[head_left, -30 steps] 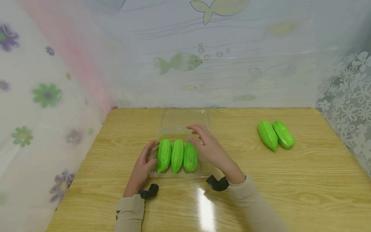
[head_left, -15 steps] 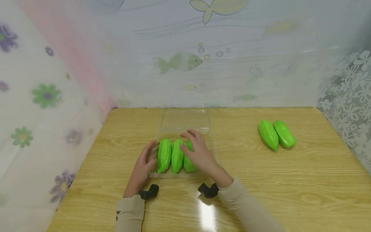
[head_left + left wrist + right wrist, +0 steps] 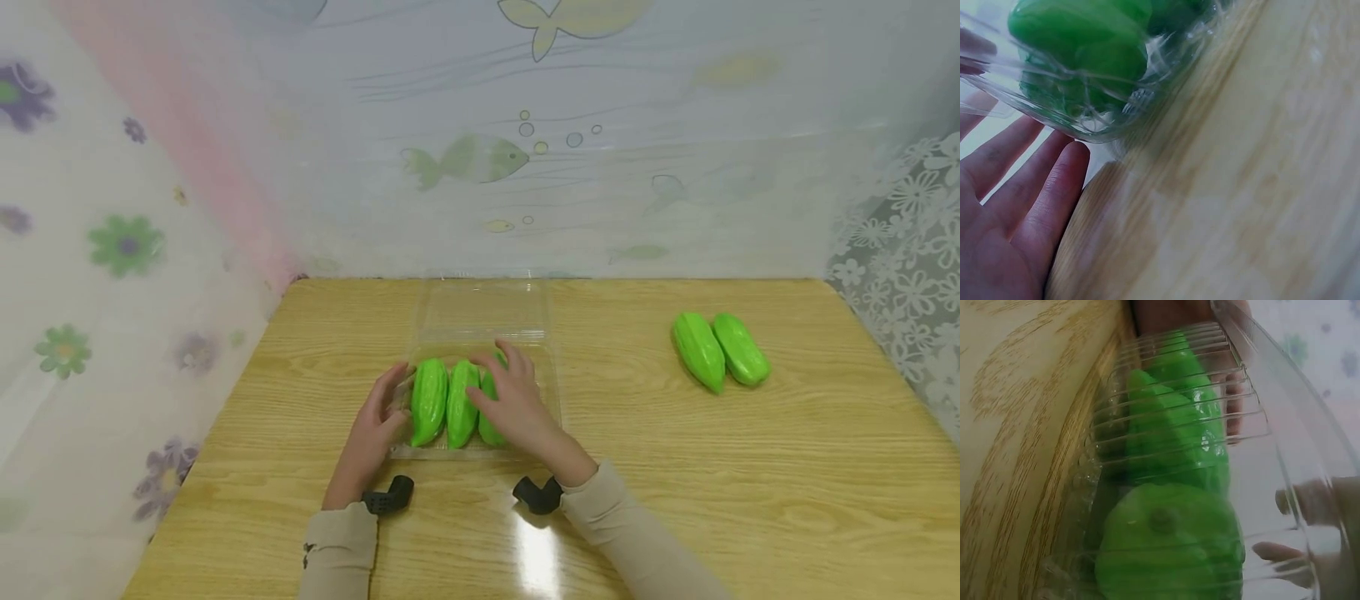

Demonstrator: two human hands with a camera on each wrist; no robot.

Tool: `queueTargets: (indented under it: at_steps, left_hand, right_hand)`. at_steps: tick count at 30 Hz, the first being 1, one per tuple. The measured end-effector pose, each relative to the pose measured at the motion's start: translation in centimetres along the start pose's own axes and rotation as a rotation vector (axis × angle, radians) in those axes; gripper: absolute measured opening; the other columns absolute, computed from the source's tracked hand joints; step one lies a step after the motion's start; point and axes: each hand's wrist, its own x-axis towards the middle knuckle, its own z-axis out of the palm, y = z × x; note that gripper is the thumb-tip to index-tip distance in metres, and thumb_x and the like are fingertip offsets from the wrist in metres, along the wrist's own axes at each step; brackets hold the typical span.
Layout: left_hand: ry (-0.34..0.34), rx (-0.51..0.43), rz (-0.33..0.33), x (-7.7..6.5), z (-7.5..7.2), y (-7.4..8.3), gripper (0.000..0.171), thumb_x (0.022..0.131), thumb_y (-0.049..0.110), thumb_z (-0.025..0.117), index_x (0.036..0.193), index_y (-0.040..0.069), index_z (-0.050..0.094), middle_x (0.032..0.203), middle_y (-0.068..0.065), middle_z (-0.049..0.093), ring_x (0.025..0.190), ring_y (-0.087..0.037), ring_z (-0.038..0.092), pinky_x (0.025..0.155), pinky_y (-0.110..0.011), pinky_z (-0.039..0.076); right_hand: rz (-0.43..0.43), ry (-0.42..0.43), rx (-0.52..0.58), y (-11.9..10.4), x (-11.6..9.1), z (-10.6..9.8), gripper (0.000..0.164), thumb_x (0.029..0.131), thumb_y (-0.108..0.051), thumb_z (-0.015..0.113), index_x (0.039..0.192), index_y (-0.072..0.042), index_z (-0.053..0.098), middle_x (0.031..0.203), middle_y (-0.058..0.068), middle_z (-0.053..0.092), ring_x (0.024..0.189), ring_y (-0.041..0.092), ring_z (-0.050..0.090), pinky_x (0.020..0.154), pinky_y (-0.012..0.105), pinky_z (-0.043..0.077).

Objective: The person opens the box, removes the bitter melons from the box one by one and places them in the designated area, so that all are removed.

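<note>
A clear plastic clamshell box (image 3: pixel 551 375) stands with its lid folded back, holding 3 glossy, ridged green gourds. Side by side lie the left gourd (image 3: pixel 429 404), the middle gourd (image 3: pixel 461 408) and the right gourd (image 3: pixel 1169 544), which my right hand partly covers in the head view. My left hand (image 3: pixel 375 425) rests against the box's left side; its fairly straight fingers (image 3: pixel 1054 187) touch the outer wall in the left wrist view. My right hand (image 3: pixel 517 404) hovers over the right gourd, with thumb and fingers spread above it and a gap showing in the right wrist view.
Two more green gourds, one longer (image 3: pixel 699 352) and one blunter (image 3: pixel 741 348), lie together at the table's back right. The transparent lid (image 3: pixel 483 308) reaches toward the table's back edge. Patterned sheets (image 3: pixel 360 217) hang behind and at both sides of the wooden table (image 3: pixel 675 483).
My right hand has moved left and slightly down, from the right gourd's far edge to over it. The left hand and the gourds have stayed in place.
</note>
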Motion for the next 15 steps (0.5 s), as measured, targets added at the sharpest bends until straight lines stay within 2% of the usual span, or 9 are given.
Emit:
queueTargets:
  at_steps: [6,15]
  left_hand:
    - [-0.002,-0.014,-0.006,0.09,0.07,-0.19,0.065,0.08,-0.008,0.041,0.14,0.013,0.027,0.142,-0.01,0.029,0.129,-0.027,0.027,0.097,-0.047,0.027]
    - [-0.002,-0.02,-0.004,0.11,0.11,-0.2,0.064,0.08,-0.008,0.041,0.139,0.014,0.027,0.141,-0.01,0.03,0.128,-0.027,0.029,0.096,-0.047,0.029]
  right_hand:
    - [0.012,-0.06,-0.012,0.31,-0.07,0.19,0.044,0.085,-0.033,0.055,0.126,-0.018,0.048,0.146,0.013,0.01,0.131,0.03,0.007,0.09,0.058,0.03]
    - [0.014,-0.096,-0.032,0.36,0.04,0.47,0.05,0.077,-0.031,0.064,0.124,-0.017,0.05,0.145,0.013,0.011,0.13,0.032,0.011,0.091,0.055,0.032]
